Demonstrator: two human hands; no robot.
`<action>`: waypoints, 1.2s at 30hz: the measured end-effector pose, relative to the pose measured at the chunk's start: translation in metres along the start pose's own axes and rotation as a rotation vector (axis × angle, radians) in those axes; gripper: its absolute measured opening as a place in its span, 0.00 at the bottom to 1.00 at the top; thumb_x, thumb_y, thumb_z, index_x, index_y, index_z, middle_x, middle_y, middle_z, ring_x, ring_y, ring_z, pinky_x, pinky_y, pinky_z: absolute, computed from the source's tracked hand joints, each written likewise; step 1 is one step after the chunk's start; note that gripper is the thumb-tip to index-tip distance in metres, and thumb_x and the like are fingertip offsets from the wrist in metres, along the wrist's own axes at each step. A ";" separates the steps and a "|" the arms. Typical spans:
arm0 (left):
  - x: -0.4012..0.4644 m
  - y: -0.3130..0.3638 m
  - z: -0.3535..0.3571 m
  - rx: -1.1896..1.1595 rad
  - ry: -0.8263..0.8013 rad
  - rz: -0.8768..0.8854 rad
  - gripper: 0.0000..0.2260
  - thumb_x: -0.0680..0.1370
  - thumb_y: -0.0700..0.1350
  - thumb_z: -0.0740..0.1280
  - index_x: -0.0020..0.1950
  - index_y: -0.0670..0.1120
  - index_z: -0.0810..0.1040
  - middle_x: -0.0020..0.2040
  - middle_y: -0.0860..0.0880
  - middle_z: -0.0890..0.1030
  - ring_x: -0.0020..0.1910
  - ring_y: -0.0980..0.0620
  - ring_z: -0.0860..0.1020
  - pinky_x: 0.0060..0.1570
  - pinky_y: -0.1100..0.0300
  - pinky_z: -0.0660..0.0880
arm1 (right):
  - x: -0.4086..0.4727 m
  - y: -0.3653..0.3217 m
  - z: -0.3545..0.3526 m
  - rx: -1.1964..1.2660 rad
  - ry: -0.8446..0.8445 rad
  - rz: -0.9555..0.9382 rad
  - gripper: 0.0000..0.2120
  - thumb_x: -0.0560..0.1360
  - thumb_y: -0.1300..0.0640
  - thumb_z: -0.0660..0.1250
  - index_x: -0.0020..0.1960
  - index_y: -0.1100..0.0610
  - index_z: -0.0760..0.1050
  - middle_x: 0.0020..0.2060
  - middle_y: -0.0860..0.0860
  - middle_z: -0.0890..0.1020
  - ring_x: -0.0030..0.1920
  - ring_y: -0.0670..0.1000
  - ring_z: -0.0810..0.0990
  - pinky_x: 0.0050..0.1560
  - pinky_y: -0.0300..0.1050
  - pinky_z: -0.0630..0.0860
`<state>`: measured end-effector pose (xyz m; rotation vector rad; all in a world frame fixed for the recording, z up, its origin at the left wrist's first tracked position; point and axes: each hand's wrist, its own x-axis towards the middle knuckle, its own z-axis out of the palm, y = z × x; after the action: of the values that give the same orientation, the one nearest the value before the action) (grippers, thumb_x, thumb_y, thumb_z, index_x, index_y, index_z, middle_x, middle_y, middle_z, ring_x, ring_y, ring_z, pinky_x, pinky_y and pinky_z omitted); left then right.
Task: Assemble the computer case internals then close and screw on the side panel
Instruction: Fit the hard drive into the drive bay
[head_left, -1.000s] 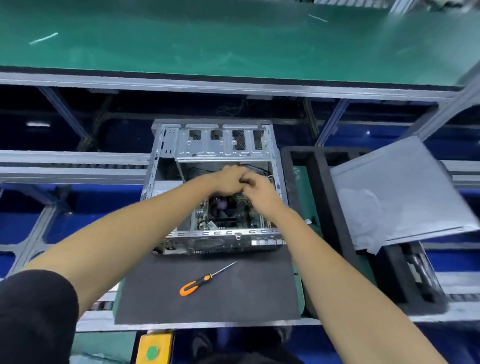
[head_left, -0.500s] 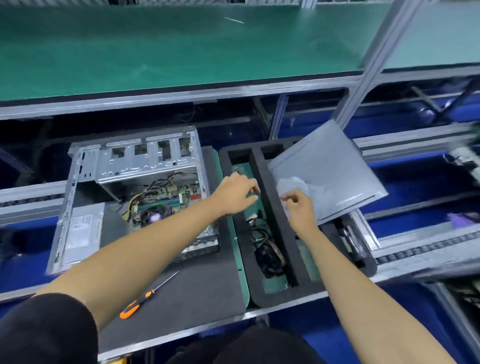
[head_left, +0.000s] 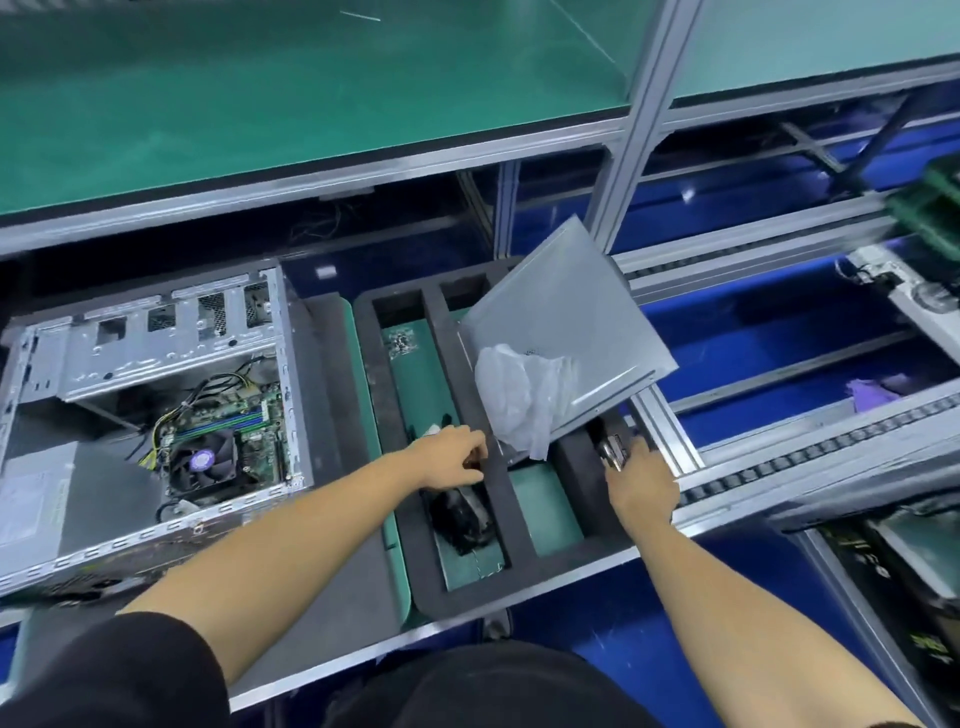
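Now that both hands have left the open case (head_left: 156, 415), the left hand (head_left: 449, 457) curls its fingers onto a dark part (head_left: 462, 512) in the foam tray (head_left: 498, 499), and the right hand (head_left: 641, 486) pinches a small metal piece (head_left: 613, 451), likely fetching the next internals.

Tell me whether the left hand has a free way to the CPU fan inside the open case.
Probably yes. The left hand is over the foam tray, just right of the case. The case lies open on top, and nothing covers the CPU fan; only loose cables run beside it.
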<state>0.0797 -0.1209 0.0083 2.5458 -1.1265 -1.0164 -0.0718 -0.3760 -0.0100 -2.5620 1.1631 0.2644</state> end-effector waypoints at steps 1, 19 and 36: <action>-0.001 -0.002 0.006 0.023 -0.005 0.007 0.16 0.79 0.51 0.69 0.65 0.48 0.73 0.57 0.47 0.74 0.57 0.46 0.71 0.53 0.53 0.69 | 0.001 0.000 -0.002 -0.044 -0.006 -0.034 0.21 0.78 0.51 0.69 0.68 0.57 0.68 0.56 0.57 0.80 0.55 0.59 0.80 0.51 0.54 0.78; -0.013 0.005 0.016 0.674 -0.166 0.153 0.16 0.82 0.38 0.63 0.70 0.46 0.71 0.66 0.45 0.70 0.66 0.43 0.70 0.52 0.47 0.73 | 0.002 -0.078 -0.081 -0.152 0.141 -0.373 0.08 0.71 0.56 0.64 0.48 0.55 0.71 0.40 0.52 0.78 0.36 0.57 0.75 0.36 0.45 0.68; -0.198 -0.087 -0.192 0.142 0.461 -0.130 0.09 0.83 0.47 0.65 0.61 0.46 0.72 0.56 0.49 0.75 0.54 0.46 0.75 0.51 0.50 0.71 | -0.064 -0.297 -0.128 0.221 0.177 -0.730 0.11 0.67 0.59 0.62 0.46 0.50 0.64 0.32 0.47 0.72 0.30 0.48 0.67 0.30 0.44 0.57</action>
<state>0.1613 0.0595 0.2188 2.7875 -0.9384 -0.3418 0.1157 -0.1927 0.1899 -2.6373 0.2203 -0.2501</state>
